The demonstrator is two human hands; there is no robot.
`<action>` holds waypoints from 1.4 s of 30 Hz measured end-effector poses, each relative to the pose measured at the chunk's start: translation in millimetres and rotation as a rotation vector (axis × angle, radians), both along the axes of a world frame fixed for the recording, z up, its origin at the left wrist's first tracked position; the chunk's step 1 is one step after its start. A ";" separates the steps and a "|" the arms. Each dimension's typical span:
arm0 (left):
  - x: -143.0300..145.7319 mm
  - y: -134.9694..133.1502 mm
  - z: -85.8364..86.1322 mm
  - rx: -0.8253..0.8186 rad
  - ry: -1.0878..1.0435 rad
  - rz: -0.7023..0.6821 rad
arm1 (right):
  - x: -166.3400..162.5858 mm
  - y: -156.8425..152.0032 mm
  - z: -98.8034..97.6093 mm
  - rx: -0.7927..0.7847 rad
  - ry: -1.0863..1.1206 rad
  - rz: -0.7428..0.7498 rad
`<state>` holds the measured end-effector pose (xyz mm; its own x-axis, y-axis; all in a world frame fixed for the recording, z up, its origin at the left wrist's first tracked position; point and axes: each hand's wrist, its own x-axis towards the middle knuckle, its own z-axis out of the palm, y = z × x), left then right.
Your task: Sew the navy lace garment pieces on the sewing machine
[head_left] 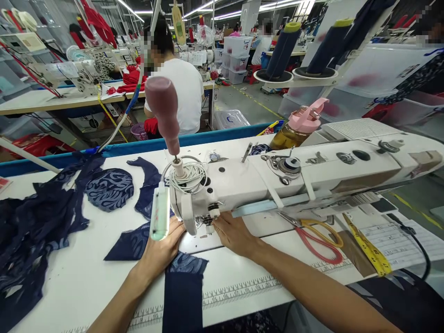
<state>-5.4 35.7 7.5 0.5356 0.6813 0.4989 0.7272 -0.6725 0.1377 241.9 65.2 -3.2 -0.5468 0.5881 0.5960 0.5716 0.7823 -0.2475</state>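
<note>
A white sewing machine (243, 185) stands across the table. My left hand (164, 247) lies by the left side of its needle area, on navy patterned fabric (189, 263) that hangs over the table's front edge. Its visible fingers are stretched out; a small lamp (160, 217) covers part of them. Right of the presser foot (207, 221), my right hand (234, 233) reaches in under the machine head. Its fingertips are hidden there, so what they hold does not show. More navy cut pieces (126, 243) lie just left of my left hand.
Scissors (321, 238) and a yellow tape measure (369, 249) lie at right. A pile of navy fabric (27, 240) covers the left side. Behind the machine stands a pink-lidded bottle (296, 127). Thread cones (282, 51) rise above. A person in white (182, 92) sits ahead.
</note>
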 end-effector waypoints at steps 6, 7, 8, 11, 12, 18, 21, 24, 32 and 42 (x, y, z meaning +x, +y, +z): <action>7.8 0.5 -3.1 -0.194 -0.219 0.115 | -4.3 2.1 4.2 0.042 0.007 0.065; 9.4 1.8 -3.2 -0.242 -0.259 0.149 | -4.9 2.5 4.9 0.048 0.003 0.072; 10.6 3.2 -2.7 -0.277 -0.289 0.177 | -5.3 2.6 5.3 0.054 -0.001 0.076; 6.9 4.7 5.2 -0.354 -0.366 0.247 | -5.4 1.6 4.7 0.079 -0.010 0.076; 2.7 3.1 10.0 -0.391 -0.409 0.282 | -5.2 0.7 4.1 0.090 -0.010 0.076; -33.7 -29.5 48.0 -0.736 -0.705 0.393 | -12.2 -12.1 10.5 0.114 -0.022 0.208; -41.6 -47.8 59.9 -0.906 -0.801 0.356 | -27.3 -23.8 27.0 0.012 0.006 0.283; -41.9 -59.0 62.7 -1.025 -0.858 0.301 | -47.7 -35.9 45.6 -0.119 0.085 0.298; -33.8 -67.0 60.7 -1.148 -0.881 0.188 | -86.8 -46.9 54.5 -0.749 0.355 0.300; -36.1 -74.4 68.0 -0.836 -0.728 0.257 | -78.5 -71.0 45.3 -1.093 0.584 0.129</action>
<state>-41.6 -38.7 75.5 0.1012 0.9945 -0.0283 0.3937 -0.0139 0.9191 163.4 -5.8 42.1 -0.4556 0.8902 0.0017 0.0916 0.0488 -0.9946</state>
